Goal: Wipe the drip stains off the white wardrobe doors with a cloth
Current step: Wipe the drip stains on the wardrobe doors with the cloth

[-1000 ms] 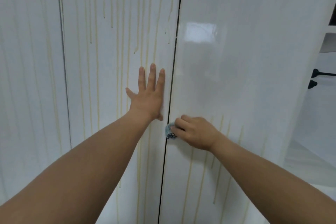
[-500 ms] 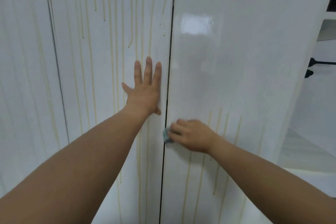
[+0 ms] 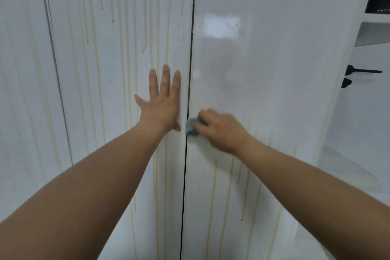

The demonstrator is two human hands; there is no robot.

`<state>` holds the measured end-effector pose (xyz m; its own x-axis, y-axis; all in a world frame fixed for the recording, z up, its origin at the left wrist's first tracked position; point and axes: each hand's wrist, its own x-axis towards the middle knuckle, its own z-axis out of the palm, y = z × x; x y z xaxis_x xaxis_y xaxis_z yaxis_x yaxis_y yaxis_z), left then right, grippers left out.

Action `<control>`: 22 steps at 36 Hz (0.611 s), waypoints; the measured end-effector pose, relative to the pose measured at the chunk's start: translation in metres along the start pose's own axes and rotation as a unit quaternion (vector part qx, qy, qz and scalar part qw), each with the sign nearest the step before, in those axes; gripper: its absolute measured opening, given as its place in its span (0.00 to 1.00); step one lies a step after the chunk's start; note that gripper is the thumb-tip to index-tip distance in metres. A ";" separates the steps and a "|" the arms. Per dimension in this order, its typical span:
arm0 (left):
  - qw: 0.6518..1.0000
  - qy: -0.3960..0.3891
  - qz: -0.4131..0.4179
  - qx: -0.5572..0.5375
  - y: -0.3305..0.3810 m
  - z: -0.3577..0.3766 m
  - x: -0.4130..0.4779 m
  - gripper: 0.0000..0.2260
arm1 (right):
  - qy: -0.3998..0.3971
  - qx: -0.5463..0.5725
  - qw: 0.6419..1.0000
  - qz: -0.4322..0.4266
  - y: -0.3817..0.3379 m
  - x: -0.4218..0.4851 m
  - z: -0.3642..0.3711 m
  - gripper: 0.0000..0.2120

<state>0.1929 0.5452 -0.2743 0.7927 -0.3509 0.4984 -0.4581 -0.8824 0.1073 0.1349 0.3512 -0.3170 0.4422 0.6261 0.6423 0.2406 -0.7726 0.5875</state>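
No legible text — anywhere.

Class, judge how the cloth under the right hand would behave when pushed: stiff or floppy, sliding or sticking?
Probably floppy: the cloth bunches small under the right hand. Likely slides easily, since the wardrobe door looks glossy.

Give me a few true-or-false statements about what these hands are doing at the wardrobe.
1. The left hand lies flat on the middle door, fingers straight. True.
2. The right hand is empty. False: it holds a small bluish cloth against the right door.
3. The right door's upper part looks free of streaks. True.
4. The middle door is clean. False: yellowish drip stains run down it.
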 end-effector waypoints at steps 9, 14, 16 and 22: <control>1.000 -0.003 -0.002 -0.001 0.002 -0.001 -0.001 0.71 | -0.024 -0.026 0.999 -0.037 0.029 -0.007 -0.020 0.11; 1.000 0.004 0.003 0.004 -0.001 -0.001 -0.001 0.70 | 0.005 -0.096 0.992 0.085 0.089 0.020 -0.071 0.17; 1.000 0.003 0.001 0.007 -0.001 -0.001 -0.001 0.71 | 0.011 -0.115 0.988 0.101 0.095 0.018 -0.077 0.14; 1.000 0.003 0.001 0.007 -0.002 0.002 -0.001 0.71 | 0.021 -0.073 0.994 0.084 0.054 -0.038 -0.034 0.09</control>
<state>0.1936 0.5471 -0.2768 0.7895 -0.3510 0.5035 -0.4543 -0.8858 0.0948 0.1015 0.2889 -0.2928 0.4277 0.4964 0.7554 0.0367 -0.8446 0.5342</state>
